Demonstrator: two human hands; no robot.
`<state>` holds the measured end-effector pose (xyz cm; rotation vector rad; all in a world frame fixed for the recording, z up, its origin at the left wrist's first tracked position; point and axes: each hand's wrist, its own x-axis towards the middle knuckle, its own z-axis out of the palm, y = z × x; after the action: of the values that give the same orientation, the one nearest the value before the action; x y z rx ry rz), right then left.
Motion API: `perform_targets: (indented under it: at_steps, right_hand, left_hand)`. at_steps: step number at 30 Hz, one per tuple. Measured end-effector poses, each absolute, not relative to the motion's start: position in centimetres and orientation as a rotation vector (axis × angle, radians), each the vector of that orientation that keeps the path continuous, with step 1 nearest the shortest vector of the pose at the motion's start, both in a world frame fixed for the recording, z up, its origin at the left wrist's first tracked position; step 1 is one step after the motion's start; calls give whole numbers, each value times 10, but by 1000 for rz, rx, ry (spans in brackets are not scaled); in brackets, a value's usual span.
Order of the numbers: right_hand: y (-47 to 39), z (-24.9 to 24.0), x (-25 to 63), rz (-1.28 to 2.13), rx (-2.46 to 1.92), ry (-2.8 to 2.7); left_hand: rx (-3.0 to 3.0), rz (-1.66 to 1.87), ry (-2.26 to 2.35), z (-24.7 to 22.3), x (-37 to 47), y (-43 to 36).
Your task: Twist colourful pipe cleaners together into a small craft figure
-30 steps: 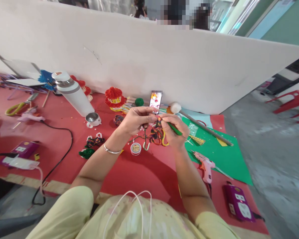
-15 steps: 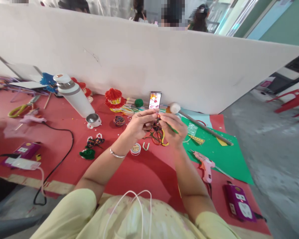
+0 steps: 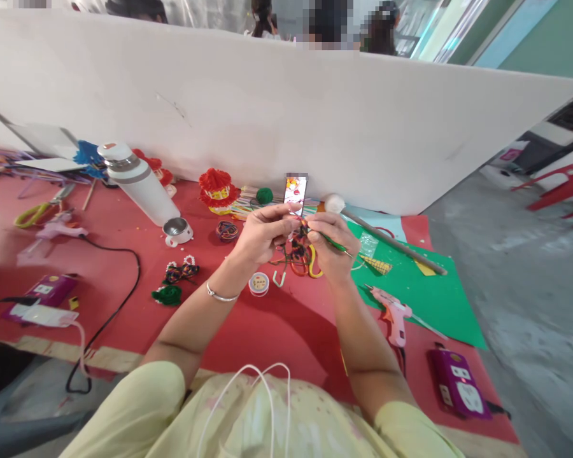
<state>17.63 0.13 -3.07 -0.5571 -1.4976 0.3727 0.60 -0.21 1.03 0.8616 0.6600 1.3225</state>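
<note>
In the middle of the view my left hand (image 3: 263, 236) pinches a piece of dark multicoloured yarn (image 3: 298, 247), whose strands hang below the fingers. My right hand (image 3: 337, 249) is closed around a crochet hook with a green handle (image 3: 334, 243), its metal end sticking out past the palm. The fingertips of both hands nearly meet at the yarn, and the hook's tip is hidden there. Just behind them a phone (image 3: 296, 191) with a lit screen leans on the white board. A small round spool (image 3: 258, 284) and a pale bent piece (image 3: 279, 278) lie below the hands.
To the left stand a white flask (image 3: 136, 181) and a metal cup (image 3: 177, 231), with pearl-trimmed yarn pieces (image 3: 181, 272) nearer. At right lie a pink glue gun (image 3: 392, 312), a long rod (image 3: 396, 242) and a purple power strip (image 3: 459, 385). Another person's hand shows at the left edge.
My right hand has turned slightly, so more of the hook's handle and metal end shows. Both hands stay close together at the yarn. The whole view has shifted a little.
</note>
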Motion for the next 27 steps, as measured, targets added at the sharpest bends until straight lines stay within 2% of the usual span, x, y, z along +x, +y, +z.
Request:
perform_targets:
  at_steps: [5,19,27]
  right_hand:
    - [6,-23,191,452,-445,-1640]
    - [1,-10,204,453,-453,-1796]
    - [-1,-4,211,464,-402,-1893]
  left_hand:
    - [836,1117,631,9,-3,3]
    - [991,1091,745,6,-22,15]
    - [1013,889,698,8,-29,22]
